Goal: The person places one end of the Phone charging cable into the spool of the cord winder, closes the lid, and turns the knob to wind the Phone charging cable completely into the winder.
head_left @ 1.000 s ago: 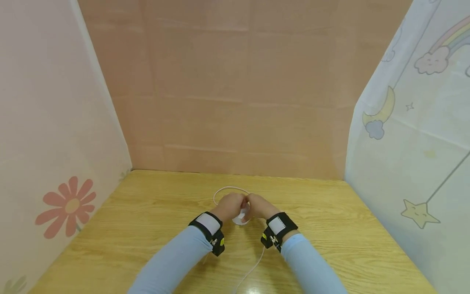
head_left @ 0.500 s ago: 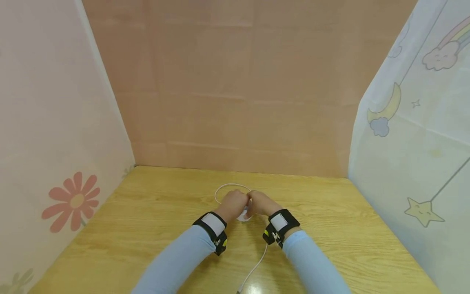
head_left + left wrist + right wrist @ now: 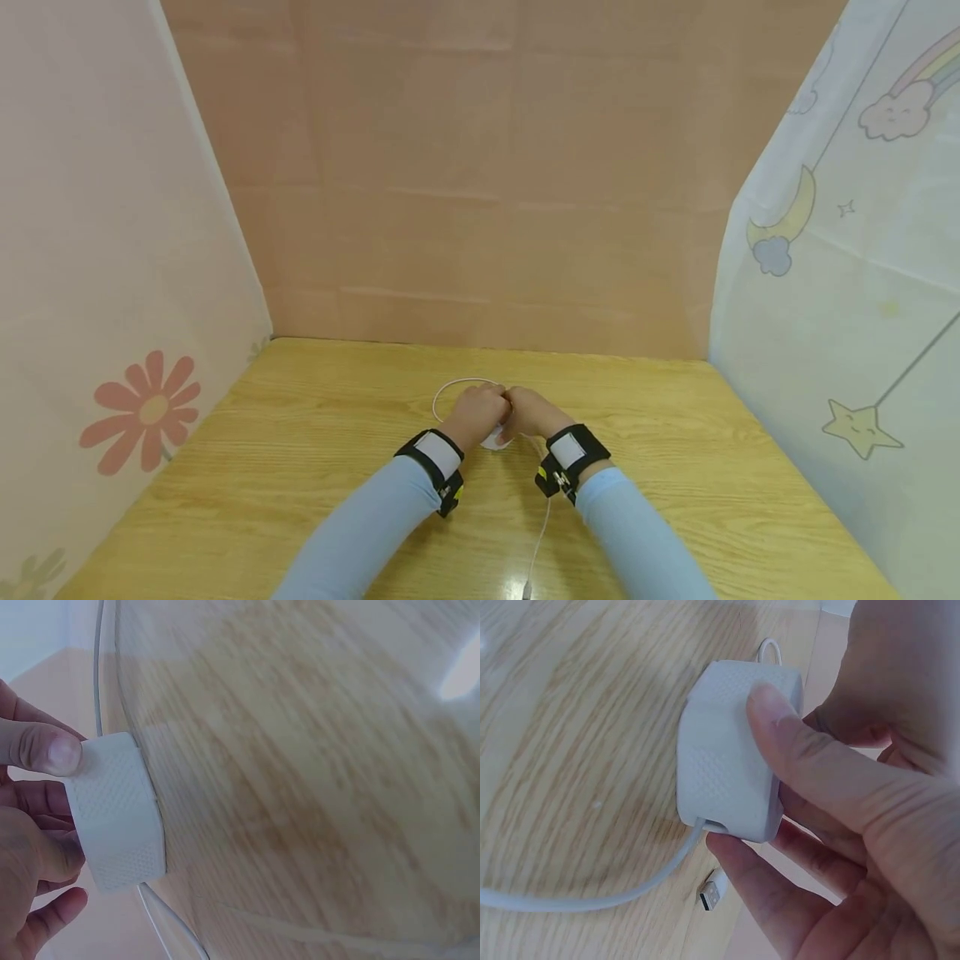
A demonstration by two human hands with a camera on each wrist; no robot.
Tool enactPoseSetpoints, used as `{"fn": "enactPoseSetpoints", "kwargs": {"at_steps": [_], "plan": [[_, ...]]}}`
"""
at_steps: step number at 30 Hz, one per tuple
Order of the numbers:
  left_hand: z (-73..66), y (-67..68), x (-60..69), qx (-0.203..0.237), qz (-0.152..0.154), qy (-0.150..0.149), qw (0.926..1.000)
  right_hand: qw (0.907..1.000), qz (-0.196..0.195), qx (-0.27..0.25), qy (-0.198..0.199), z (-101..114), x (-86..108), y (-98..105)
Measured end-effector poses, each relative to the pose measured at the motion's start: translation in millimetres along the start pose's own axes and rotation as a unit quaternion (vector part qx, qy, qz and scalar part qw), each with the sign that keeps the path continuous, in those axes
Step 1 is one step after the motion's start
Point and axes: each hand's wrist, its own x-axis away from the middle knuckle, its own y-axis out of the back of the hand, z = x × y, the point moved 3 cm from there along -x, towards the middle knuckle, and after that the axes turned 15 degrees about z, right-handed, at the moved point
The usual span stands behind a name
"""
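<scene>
A white faceted cable case with textured patches is held between both hands at the middle of the wooden table, mostly hidden in the head view. My left hand grips its left side, the thumb laid on one face of the case and the fingers behind. From the right, my right hand holds the same case between thumb and fingers. A white cable comes out of a slot in the case's end. Beyond that end lies a USB plug.
A loop of white cable lies behind the left hand. More cable runs toward the front, ending in a plug. Patterned cloth walls stand at both sides, and a brown backdrop closes off the rear of the table.
The hands have drawn slightly closer together, covering more of the case. At the front, the cable and its plug have slid to the right.
</scene>
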Motion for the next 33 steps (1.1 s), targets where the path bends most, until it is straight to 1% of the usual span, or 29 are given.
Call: {"fn": "enactPoseSetpoints", "kwargs": {"at_steps": [3,6,9,11,14,17,20,22,26,30,31,33], "plan": [[0.7,-0.9,0.7,-0.005,-0.006,-0.001,1.0,1.0,-0.002,0.003,-0.004,0.8,-0.7,-0.2],[1.7,-2.9,1.8,-0.006,-0.022,0.001,0.9997,1.0,0.0,0.008,-0.006,1.7,-1.3,-1.1],[2.6,-1.3,3.1,-0.006,-0.024,0.009,0.9996,0.9999,0.001,0.011,-0.005,2.6,-0.3,-0.8],[2.5,1.8,3.2,-0.011,-0.014,0.014,0.9997,0.9999,-0.002,0.009,-0.007,2.6,0.7,0.0],[2.2,7.8,1.6,-0.005,0.019,0.02,0.9996,0.9999,-0.007,0.012,-0.005,2.8,3.2,1.9],[2.5,12.0,-0.8,0.035,0.058,0.03,0.9973,0.9999,-0.008,0.014,-0.001,2.4,4.5,2.9],[3.6,14.2,-2.7,0.083,0.077,0.046,0.9925,0.9999,-0.007,0.011,0.0,2.2,4.7,3.1],[4.4,14.5,-2.9,0.11,0.079,0.056,0.9892,1.0,-0.005,0.006,-0.001,2.2,4.5,2.7],[4.8,14.6,-2.2,0.144,0.08,0.069,0.9839,1.0,-0.003,0.007,-0.004,2.1,4.0,1.7],[5.2,12.9,-2.1,0.163,0.075,0.077,0.9808,0.9999,-0.006,0.009,-0.011,2.5,4.1,1.8],[5.2,12.5,-1.3,0.182,0.075,0.084,0.9768,0.9998,-0.007,0.011,-0.012,2.4,4.1,1.6],[5.2,11.4,1.0,0.213,0.074,0.11,0.9681,0.9998,-0.009,0.013,-0.013,2.9,4.4,0.8]]}}
